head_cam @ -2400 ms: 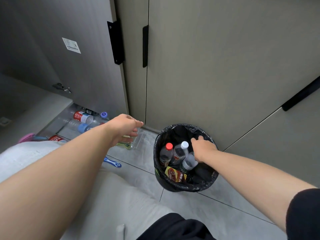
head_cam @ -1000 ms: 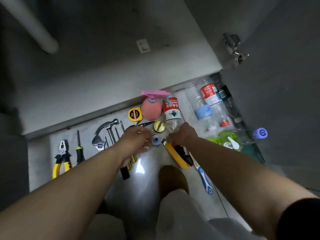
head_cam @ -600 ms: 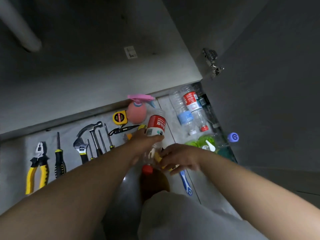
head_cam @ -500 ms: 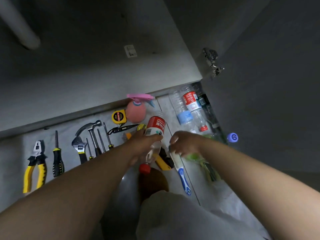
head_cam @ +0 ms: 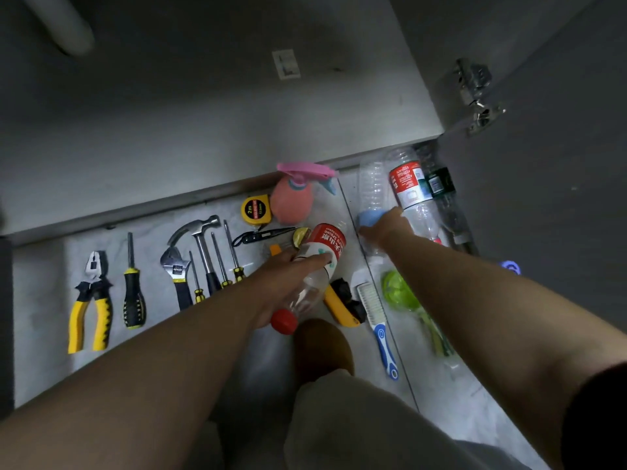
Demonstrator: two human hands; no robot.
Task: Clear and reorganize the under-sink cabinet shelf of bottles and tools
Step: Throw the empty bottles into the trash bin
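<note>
My left hand [head_cam: 281, 279] grips a clear bottle with a red label [head_cam: 322, 245], its red cap pointing back toward me. My right hand [head_cam: 385, 228] reaches over a clear bottle with a blue label [head_cam: 371, 195] lying on the floor and closes on it. Beside that one lie another red-labelled bottle [head_cam: 407, 184] and a dark-labelled bottle [head_cam: 441, 188]. Tools lie in a row on the floor: yellow pliers [head_cam: 89, 303], a screwdriver [head_cam: 133, 293], a wrench [head_cam: 176, 269], a hammer [head_cam: 200, 239] and thin screwdrivers [head_cam: 230, 256].
A pink spray bottle [head_cam: 293, 198], a yellow tape measure [head_cam: 256, 210], black snips [head_cam: 261, 234], a yellow utility knife [head_cam: 339, 301], a blue-handled brush [head_cam: 378, 327] and a green item [head_cam: 398, 293] lie nearby. The open cabinet door [head_cam: 543, 164] stands at right. My knee [head_cam: 322, 347] is below.
My view swung from the trash bin to the floor by the cabinet. My left hand picked up the red-labelled bottle. My right hand moved forward from the brush to the blue-labelled bottle.
</note>
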